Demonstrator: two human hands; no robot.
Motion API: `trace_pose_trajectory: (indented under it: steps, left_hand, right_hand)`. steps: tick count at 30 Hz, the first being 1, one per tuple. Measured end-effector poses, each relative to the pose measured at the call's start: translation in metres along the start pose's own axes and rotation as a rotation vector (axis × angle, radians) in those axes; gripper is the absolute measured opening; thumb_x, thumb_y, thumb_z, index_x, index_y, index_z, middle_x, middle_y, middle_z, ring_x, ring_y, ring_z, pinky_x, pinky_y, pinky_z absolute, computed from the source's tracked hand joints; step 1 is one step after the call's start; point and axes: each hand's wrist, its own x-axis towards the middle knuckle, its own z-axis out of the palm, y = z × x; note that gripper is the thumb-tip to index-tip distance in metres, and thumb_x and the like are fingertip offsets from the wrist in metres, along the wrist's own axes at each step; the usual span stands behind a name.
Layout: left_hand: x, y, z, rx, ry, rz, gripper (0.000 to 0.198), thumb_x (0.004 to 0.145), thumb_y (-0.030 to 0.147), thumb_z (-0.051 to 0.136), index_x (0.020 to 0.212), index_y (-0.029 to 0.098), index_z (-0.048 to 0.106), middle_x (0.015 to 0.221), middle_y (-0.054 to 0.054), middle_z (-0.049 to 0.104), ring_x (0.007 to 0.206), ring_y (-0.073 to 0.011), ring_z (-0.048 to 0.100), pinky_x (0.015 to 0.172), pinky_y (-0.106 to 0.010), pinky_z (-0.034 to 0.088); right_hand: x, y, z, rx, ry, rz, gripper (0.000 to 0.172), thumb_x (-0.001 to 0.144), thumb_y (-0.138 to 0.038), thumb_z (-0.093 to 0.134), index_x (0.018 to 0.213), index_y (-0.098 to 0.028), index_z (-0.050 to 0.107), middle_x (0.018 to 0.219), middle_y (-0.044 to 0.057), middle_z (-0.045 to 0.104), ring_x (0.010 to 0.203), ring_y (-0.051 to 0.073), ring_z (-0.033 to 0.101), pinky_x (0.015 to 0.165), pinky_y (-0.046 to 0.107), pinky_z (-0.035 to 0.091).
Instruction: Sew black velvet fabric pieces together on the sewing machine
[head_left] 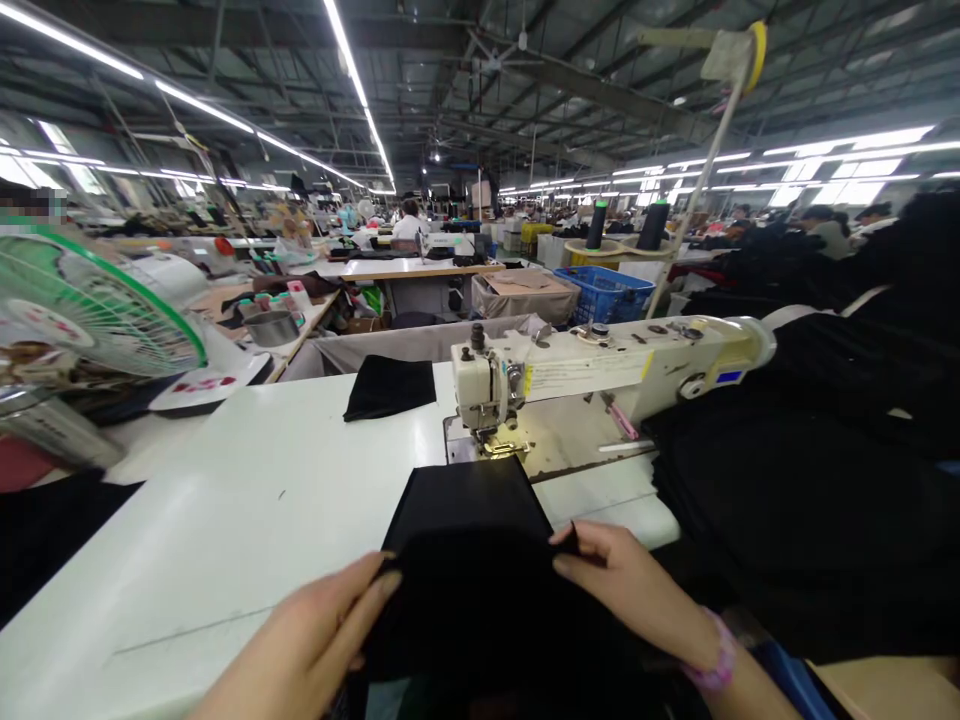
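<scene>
A black fabric piece (469, 505) lies over the front of the white table, its far edge just short of the needle area of a sewing machine (585, 370). My left hand (319, 625) pinches the fabric's left edge between thumb and fingers. On the opposite side my right hand (611, 575), with a pink band at the wrist, grips the right edge, and a small corner of cloth sticks up from its fingers. The nearer part of the fabric hangs dark toward my lap. Another folded black cloth (391, 387) rests left of the machine head.
At the left stands a green fan (97, 290) beside a metal flask (56, 430). Large piles of black fabric (787, 440) crowd the right side. Behind the machine are a blue basket (606, 293) and thread cones (596, 225). A pole (701, 180) rises at the right.
</scene>
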Motion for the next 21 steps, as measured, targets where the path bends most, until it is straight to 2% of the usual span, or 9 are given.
trace_pose_trajectory:
  steps: [2, 5, 7, 10, 11, 14, 16, 18, 21]
  left_hand:
    - [0.041, 0.001, 0.007, 0.298, -0.058, 0.035, 0.023, 0.082, 0.049, 0.06, 0.074, 0.03, 0.071, 0.072, -0.005, 0.073, 0.069, -0.0306, 0.067, 0.069, -0.039, 0.048]
    - [0.096, -0.003, 0.022, 0.717, -0.067, 0.102, 0.029, 0.092, 0.038, 0.042, 0.082, 0.022, 0.065, 0.086, -0.013, 0.07, 0.086, -0.0341, 0.067, 0.078, -0.042, 0.047]
    - [0.12, -0.01, 0.032, 0.763, -0.052, 0.109, 0.021, 0.09, 0.031, 0.045, 0.083, 0.02, 0.061, 0.098, -0.016, 0.067, 0.095, -0.0346, 0.065, 0.082, -0.042, 0.047]
    - [0.141, -0.024, 0.042, 0.704, -0.049, 0.093, 0.004, 0.082, 0.023, 0.055, 0.082, 0.02, 0.058, 0.101, -0.017, 0.063, 0.096, -0.0328, 0.062, 0.085, -0.042, 0.047]
    - [0.144, -0.027, 0.044, 0.674, -0.054, 0.09, 0.001, 0.081, 0.021, 0.056, 0.081, 0.02, 0.056, 0.097, -0.015, 0.063, 0.094, -0.0315, 0.062, 0.085, -0.041, 0.047]
    - [0.145, -0.033, 0.047, 0.552, -0.058, 0.091, 0.01, 0.077, 0.014, 0.056, 0.074, 0.023, 0.051, 0.083, -0.007, 0.062, 0.086, -0.0273, 0.062, 0.085, -0.039, 0.047]
    - [0.137, -0.034, 0.046, 0.454, -0.02, 0.09, 0.012, 0.077, 0.014, 0.054, 0.074, 0.023, 0.048, 0.081, -0.005, 0.061, 0.086, -0.0253, 0.061, 0.085, -0.038, 0.048]
    - [0.121, -0.031, 0.044, 0.352, 0.019, 0.07, 0.003, 0.082, 0.021, 0.052, 0.081, 0.023, 0.051, 0.077, -0.002, 0.06, 0.081, -0.0233, 0.062, 0.08, -0.036, 0.05]
    - [0.092, -0.022, 0.039, -0.102, -0.001, -0.012, 0.017, 0.082, 0.034, 0.063, 0.094, 0.022, 0.061, 0.085, -0.003, 0.07, 0.084, -0.0223, 0.068, 0.079, -0.034, 0.053]
  right_hand:
    - [0.034, 0.005, 0.007, -0.09, 0.14, -0.062, 0.018, 0.086, -0.032, 0.06, 0.077, -0.017, 0.067, 0.069, -0.001, 0.065, 0.067, 0.018, 0.061, 0.062, 0.027, 0.048]
    - [0.079, 0.015, 0.017, -0.197, 0.312, -0.119, 0.01, 0.081, -0.026, 0.062, 0.073, -0.02, 0.062, 0.079, 0.003, 0.063, 0.081, 0.022, 0.06, 0.079, 0.034, 0.049]
    - [0.1, 0.021, 0.024, -0.219, 0.393, -0.128, 0.01, 0.08, -0.026, 0.065, 0.072, -0.02, 0.062, 0.09, 0.007, 0.063, 0.094, 0.026, 0.058, 0.093, 0.041, 0.045]
    - [0.118, 0.027, 0.033, -0.223, 0.47, -0.124, 0.015, 0.079, -0.028, 0.067, 0.068, -0.022, 0.06, 0.088, 0.009, 0.061, 0.097, 0.03, 0.058, 0.098, 0.047, 0.042]
    - [0.121, 0.029, 0.035, -0.213, 0.484, -0.123, 0.015, 0.078, -0.027, 0.068, 0.067, -0.022, 0.059, 0.086, 0.009, 0.061, 0.095, 0.031, 0.058, 0.097, 0.048, 0.042]
    - [0.123, 0.031, 0.038, -0.146, 0.506, -0.133, 0.014, 0.074, -0.026, 0.07, 0.067, -0.022, 0.059, 0.081, 0.007, 0.061, 0.091, 0.029, 0.058, 0.095, 0.046, 0.044]
    - [0.117, 0.031, 0.038, -0.066, 0.506, -0.142, 0.017, 0.076, -0.034, 0.071, 0.07, -0.022, 0.061, 0.081, 0.005, 0.063, 0.086, 0.026, 0.06, 0.089, 0.043, 0.048]
    - [0.105, 0.029, 0.036, 0.034, 0.501, -0.142, 0.027, 0.078, -0.046, 0.069, 0.078, -0.02, 0.064, 0.082, 0.005, 0.067, 0.081, 0.024, 0.063, 0.08, 0.038, 0.052]
    - [0.083, 0.023, 0.03, 0.18, 0.508, -0.118, 0.04, 0.079, -0.056, 0.069, 0.091, -0.018, 0.068, 0.085, 0.006, 0.072, 0.081, 0.023, 0.068, 0.077, 0.035, 0.055]
